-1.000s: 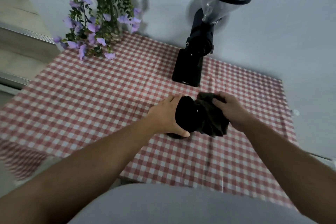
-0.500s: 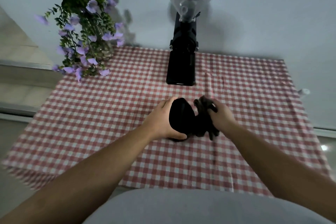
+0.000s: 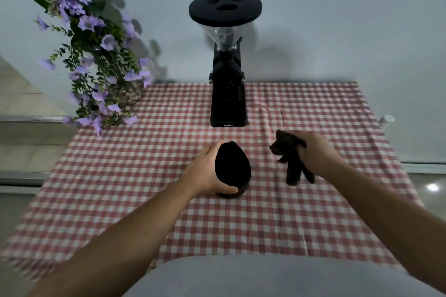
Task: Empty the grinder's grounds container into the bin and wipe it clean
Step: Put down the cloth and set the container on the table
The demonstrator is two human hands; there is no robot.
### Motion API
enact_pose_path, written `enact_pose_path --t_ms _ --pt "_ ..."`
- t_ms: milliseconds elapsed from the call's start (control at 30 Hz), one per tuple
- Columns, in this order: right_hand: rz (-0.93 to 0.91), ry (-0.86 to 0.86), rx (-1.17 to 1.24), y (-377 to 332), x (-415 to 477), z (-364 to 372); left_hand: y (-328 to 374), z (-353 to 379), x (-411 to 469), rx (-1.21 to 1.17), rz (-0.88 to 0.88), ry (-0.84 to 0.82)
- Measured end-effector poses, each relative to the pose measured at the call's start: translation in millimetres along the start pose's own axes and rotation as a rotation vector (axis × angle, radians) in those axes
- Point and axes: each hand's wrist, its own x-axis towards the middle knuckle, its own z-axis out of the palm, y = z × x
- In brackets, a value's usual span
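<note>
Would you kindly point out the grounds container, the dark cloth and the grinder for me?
grounds container [image 3: 232, 166]: head view, on its dark side wall.
dark cloth [image 3: 287, 149]: head view, on the bunched upper part.
grinder [image 3: 228, 106]: head view, on the black base.

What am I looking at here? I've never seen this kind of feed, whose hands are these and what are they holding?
This is a single camera worn on a person's head, looking down at their own bare hands; there is no robot. The left hand grips the black grounds container resting on the checked tablecloth. The right hand clutches a dark cloth, held apart from the container. Behind stands the black grinder, with purple flowers at the back left.
</note>
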Motion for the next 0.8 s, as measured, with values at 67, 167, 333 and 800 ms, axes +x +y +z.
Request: enact_pose_path --t_ms 67,167,333,800 --pt "-0.005 -0.034 -0.154 5 -12 12 -2 0 -1 0.01 0.021 0.0" --pt "-0.077 -0.456 -0.338 10 -30 29 -5 2 -3 0.006 0.034 0.001" --pt "-0.1 -0.542 -0.397 5 -19 23 -7 5 -8 -0.057 0.024 0.024" --pt "-0.089 -0.548 0.357 -77 27 58 0 60 -59 -0.598 -0.292 0.482"
